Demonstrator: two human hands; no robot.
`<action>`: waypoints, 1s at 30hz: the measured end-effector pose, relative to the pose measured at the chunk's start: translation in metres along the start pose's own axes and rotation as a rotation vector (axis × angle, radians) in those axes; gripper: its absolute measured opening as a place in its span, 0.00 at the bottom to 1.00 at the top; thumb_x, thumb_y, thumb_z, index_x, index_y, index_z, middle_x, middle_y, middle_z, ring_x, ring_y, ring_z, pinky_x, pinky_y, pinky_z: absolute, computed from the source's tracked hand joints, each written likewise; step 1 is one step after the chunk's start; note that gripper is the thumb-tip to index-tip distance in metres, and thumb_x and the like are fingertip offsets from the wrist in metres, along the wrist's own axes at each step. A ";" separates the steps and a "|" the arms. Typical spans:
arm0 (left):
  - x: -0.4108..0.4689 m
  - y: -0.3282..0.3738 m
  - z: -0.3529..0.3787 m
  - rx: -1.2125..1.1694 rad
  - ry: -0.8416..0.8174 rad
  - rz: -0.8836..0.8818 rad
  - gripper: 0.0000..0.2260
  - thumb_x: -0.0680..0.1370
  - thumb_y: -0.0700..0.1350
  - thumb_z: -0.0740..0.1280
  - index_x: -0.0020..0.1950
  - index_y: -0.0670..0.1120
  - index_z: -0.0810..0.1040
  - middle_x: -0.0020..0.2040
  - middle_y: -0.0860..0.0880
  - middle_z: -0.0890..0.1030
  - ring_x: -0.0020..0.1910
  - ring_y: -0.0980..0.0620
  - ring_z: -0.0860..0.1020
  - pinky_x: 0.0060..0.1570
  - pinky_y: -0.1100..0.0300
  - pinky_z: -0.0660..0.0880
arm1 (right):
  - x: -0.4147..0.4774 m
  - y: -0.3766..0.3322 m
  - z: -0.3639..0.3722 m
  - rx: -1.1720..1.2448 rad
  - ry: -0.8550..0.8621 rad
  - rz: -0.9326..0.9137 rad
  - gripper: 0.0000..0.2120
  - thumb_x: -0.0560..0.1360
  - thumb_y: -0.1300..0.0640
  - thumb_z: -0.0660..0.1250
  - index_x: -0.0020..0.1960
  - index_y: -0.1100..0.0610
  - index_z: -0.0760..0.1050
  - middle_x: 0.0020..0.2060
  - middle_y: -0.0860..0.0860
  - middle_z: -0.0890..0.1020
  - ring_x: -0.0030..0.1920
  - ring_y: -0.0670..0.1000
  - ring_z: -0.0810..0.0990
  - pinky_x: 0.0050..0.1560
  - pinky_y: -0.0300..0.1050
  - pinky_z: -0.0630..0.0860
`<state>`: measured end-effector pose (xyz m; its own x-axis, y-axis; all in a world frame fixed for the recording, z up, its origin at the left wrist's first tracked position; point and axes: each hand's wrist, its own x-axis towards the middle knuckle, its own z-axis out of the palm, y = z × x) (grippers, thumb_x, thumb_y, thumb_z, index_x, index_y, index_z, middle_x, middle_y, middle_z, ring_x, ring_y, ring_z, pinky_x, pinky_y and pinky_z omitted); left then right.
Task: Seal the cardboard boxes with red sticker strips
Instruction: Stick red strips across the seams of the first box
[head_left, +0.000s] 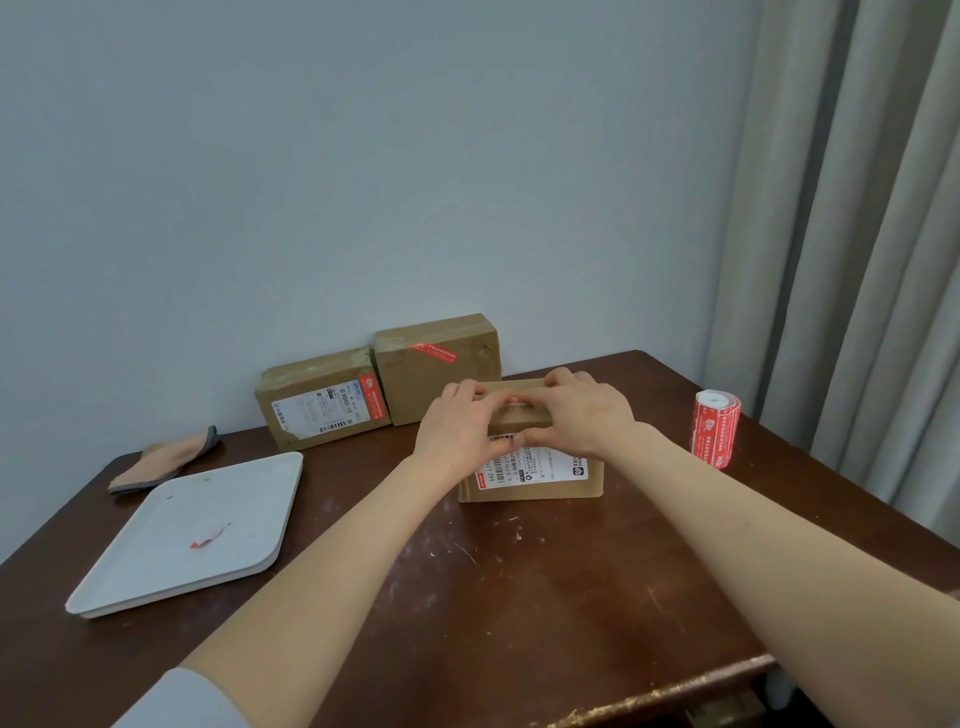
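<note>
Bare dark table (519, 597) is lying open between the two forearms and along the near edge, giving free passage up to the near box (535, 478), which the left hand (457, 421) and the right hand (582, 410) are gripping at its top. A white tray (208, 499) is taking up the left side, with a cloth (156, 465) lying just behind it. The labelled box (322, 400) and the taller box (436, 369) are standing side by side against the wall (363, 182), closing off the back. A gap is showing between the near box and the red sticker roll (716, 428) standing upright at the right, the curtain (857, 260) hanging close behind it.
</note>
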<state>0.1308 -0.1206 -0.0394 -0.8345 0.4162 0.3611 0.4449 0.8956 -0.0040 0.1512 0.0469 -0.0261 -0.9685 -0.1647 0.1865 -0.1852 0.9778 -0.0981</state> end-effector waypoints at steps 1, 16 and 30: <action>0.000 0.001 0.000 0.011 -0.007 0.009 0.27 0.74 0.63 0.64 0.71 0.56 0.67 0.66 0.47 0.70 0.64 0.48 0.67 0.61 0.55 0.68 | 0.000 -0.001 0.001 -0.012 -0.002 0.002 0.30 0.72 0.31 0.61 0.72 0.38 0.64 0.68 0.51 0.69 0.68 0.56 0.67 0.63 0.52 0.68; 0.002 -0.003 -0.007 -0.058 -0.072 -0.060 0.32 0.71 0.60 0.71 0.71 0.50 0.69 0.69 0.48 0.67 0.67 0.49 0.65 0.63 0.54 0.68 | -0.003 0.009 -0.006 0.128 0.010 0.053 0.27 0.70 0.35 0.68 0.63 0.50 0.78 0.61 0.50 0.72 0.61 0.51 0.72 0.57 0.48 0.73; 0.006 0.001 -0.008 0.068 -0.082 0.011 0.32 0.71 0.66 0.65 0.72 0.56 0.65 0.69 0.47 0.67 0.65 0.47 0.66 0.62 0.54 0.67 | 0.001 0.005 -0.003 -0.072 -0.023 0.006 0.33 0.71 0.30 0.62 0.73 0.38 0.62 0.66 0.52 0.69 0.67 0.55 0.66 0.62 0.52 0.68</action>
<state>0.1291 -0.1187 -0.0300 -0.8545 0.4353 0.2836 0.4337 0.8982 -0.0719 0.1496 0.0520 -0.0238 -0.9733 -0.1614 0.1633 -0.1682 0.9853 -0.0285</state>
